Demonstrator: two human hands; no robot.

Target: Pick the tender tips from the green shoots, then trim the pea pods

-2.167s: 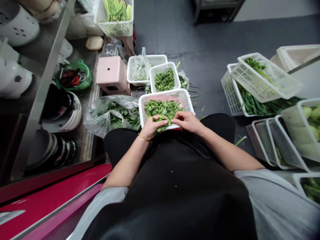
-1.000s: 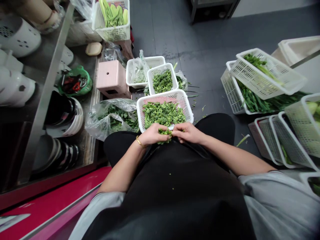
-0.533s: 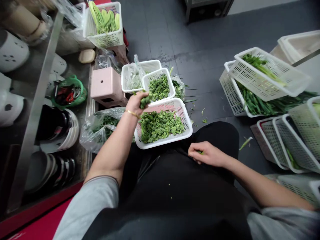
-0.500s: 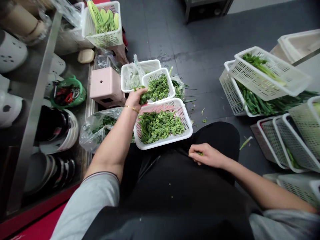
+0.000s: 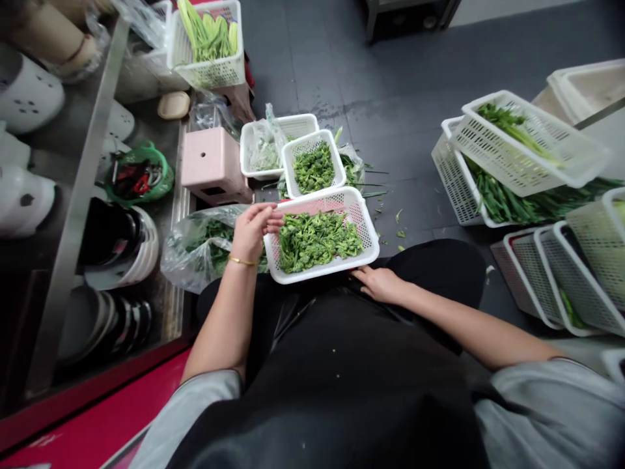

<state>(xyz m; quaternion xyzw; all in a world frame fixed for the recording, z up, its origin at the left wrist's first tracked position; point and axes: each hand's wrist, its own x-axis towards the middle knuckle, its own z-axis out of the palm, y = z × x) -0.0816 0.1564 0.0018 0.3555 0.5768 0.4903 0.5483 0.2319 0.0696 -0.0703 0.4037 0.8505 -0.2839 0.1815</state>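
A white plastic basket [image 5: 370, 255] holds a layer of cut leafy green vegetable tops [image 5: 319, 242] in front of me. My left hand [image 5: 254, 229] is over the basket's left rim, fingers loosely bent and slightly apart, with nothing visible in them. At the front right corner, my right hand [image 5: 381, 284] has its fingers stretched out beside the rim; their tips are partly hidden, so I cannot tell how firmly they touch it. Just behind stands a smaller white basket [image 5: 289, 184] with more of the same greens.
A pink stool [image 5: 209, 156] and a plastic bag of greens [image 5: 188, 251] are on the left, beside a metal shelf of pots. White baskets [image 5: 454, 195] of leafy vegetables stand stacked on the right. Scraps lie on the grey floor [image 5: 410, 208].
My left hand has come back from the smaller basket to the large one's left rim, and the greens it held are gone. My right hand has moved from my lap to the basket's front corner.
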